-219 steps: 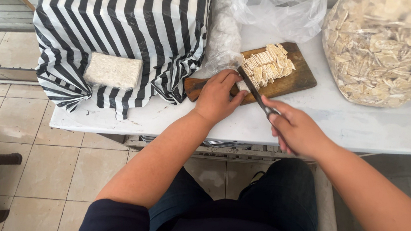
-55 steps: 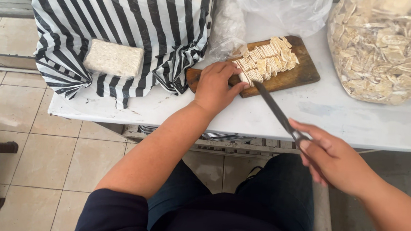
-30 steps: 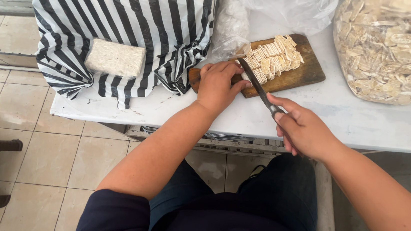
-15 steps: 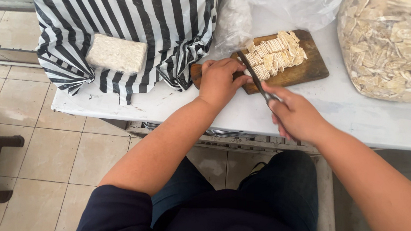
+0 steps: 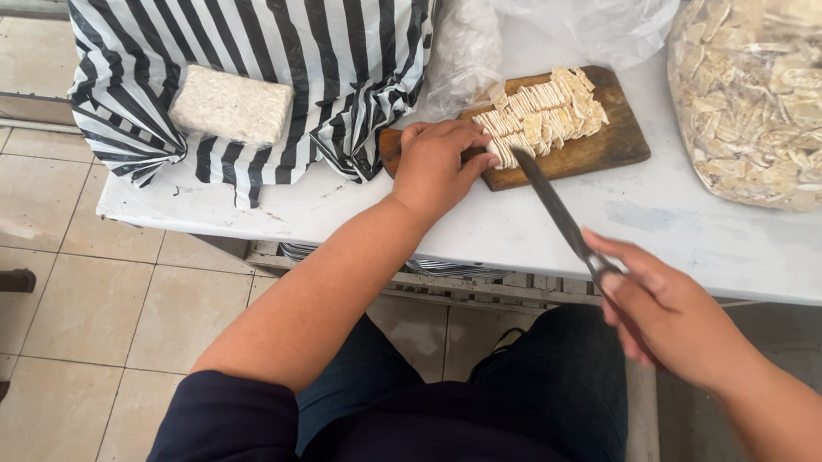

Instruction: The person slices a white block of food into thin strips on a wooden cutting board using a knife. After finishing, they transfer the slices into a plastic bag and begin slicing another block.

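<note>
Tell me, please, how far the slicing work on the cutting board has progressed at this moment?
Done: a row of thin slices lies along the wooden cutting board, and a big clear bag of slices stands beside it. In hand: the left hand steadies the row's near end; the right hand holds the knife. Left: one uncut white block on the striped plastic bag.

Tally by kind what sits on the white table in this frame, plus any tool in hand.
Wooden cutting board: 1
Knife, held in right hand: 1
Whole pale block: 1
Striped bag: 1
Clear bag of cut pieces: 1
Row of slices, by left hand: 1
Total: 6
</note>
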